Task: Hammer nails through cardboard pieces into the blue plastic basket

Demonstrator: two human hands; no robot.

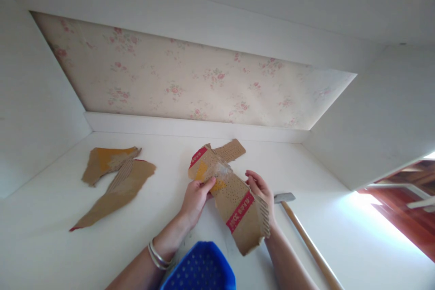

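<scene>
My left hand (197,199) is closed on the left edge of a torn brown cardboard piece (226,192), thumb on top. This piece has red printed strips, yellow patches, many small holes and a ragged right end. At its right edge is my right hand (261,188), fingers loosely bent and slightly apart, with part of the palm hidden behind the cardboard. Beyond the held piece, a smaller strip of cardboard (234,149) sticks out; whether they are joined I cannot tell. Two more torn cardboard pieces, one with yellow (105,161) and one long (122,190), lie to the left.
A blue perforated basket (205,267) stands close in front of me. To the right lies a wooden-handled tool with a flat metal head (306,235) on the white surface (156,244). White panels surround a floral-papered back wall (204,81).
</scene>
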